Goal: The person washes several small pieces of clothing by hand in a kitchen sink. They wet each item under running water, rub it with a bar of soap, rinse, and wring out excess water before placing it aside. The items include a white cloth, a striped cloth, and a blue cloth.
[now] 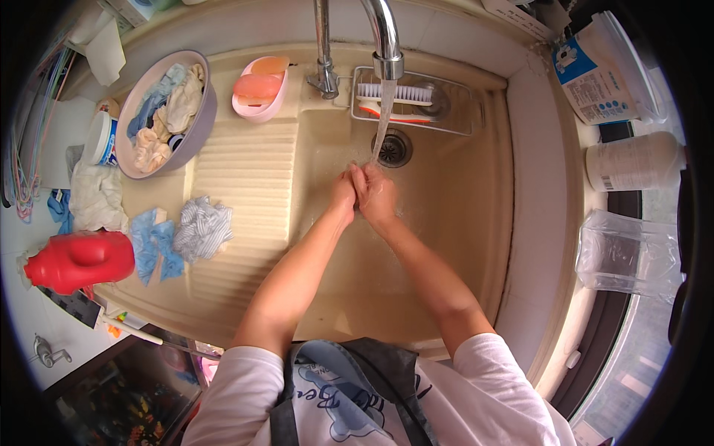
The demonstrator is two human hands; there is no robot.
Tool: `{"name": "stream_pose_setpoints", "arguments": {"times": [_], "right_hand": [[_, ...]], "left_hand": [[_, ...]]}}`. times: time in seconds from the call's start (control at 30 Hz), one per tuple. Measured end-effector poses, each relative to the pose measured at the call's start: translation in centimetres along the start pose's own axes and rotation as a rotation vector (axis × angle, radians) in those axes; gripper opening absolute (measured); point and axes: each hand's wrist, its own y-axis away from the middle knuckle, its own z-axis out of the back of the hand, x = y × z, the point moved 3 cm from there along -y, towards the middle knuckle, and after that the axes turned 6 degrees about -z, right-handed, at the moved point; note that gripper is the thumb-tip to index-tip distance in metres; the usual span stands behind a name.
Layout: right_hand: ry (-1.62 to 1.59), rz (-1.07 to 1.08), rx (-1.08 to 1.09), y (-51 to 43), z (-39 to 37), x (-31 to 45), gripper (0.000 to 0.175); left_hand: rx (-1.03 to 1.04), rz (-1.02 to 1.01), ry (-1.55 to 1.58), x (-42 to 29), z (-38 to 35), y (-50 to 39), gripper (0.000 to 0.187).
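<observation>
My left hand [344, 194] and my right hand [380, 192] press together over the sink basin [357, 267]. A stream of water [384, 106] falls onto them from the chrome faucet [387, 64]. Both hands are wet, with their fingers curled against each other. Whether anything small lies between the palms is hidden. Just beyond my right hand is the round drain strainer [392, 148]. A wire rack [468, 106] behind it carries a scrub brush [395, 94] with white bristles.
On the left, a ribbed washboard [245, 184] adjoins the basin. Around it are a basin of clothes [207, 120], a pink soap dish [262, 116], a striped cloth [203, 228], blue cloths [156, 245] and a red jug [83, 259]. A tub [599, 72] and bottle [633, 161] line the right ledge.
</observation>
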Motion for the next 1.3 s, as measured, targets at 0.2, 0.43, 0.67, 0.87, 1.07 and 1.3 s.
{"name": "stream_pose_setpoints", "arguments": {"times": [0.2, 0.43, 0.67, 0.87, 1.07, 1.3], "right_hand": [[0.036, 0.017, -0.218, -0.8, 0.2, -1.9, 0.032], [-0.695, -0.379, 0.119, -1.5, 0.2, -4.4, 0.038], [-0.146, -0.043, 0.096, 0.9, 0.1, 0.6, 0.033], [0.078, -0.038, -0.174, -0.5, 1.6, -0.3, 0.034], [-0.043, -0.045, -0.041, 0.8, 1.0, 1.0, 0.04], [-0.151, -0.167, -0.01, -1.3, 2.7, -1.9, 0.039]], "left_hand": [[0.115, 0.048, 0.142, -0.1, -0.7, 0.8, 0.034], [0.26, -0.017, 0.125, -1.1, 0.7, 1.7, 0.039], [0.031, -0.131, 0.202, -0.3, 0.3, 0.9, 0.033], [0.164, -0.068, 0.04, 0.7, -0.9, 0.6, 0.032], [0.148, 0.098, 0.176, 0.7, -0.7, 0.7, 0.03], [0.338, 0.131, 0.236, -1.9, -0.3, 4.8, 0.046]]}}
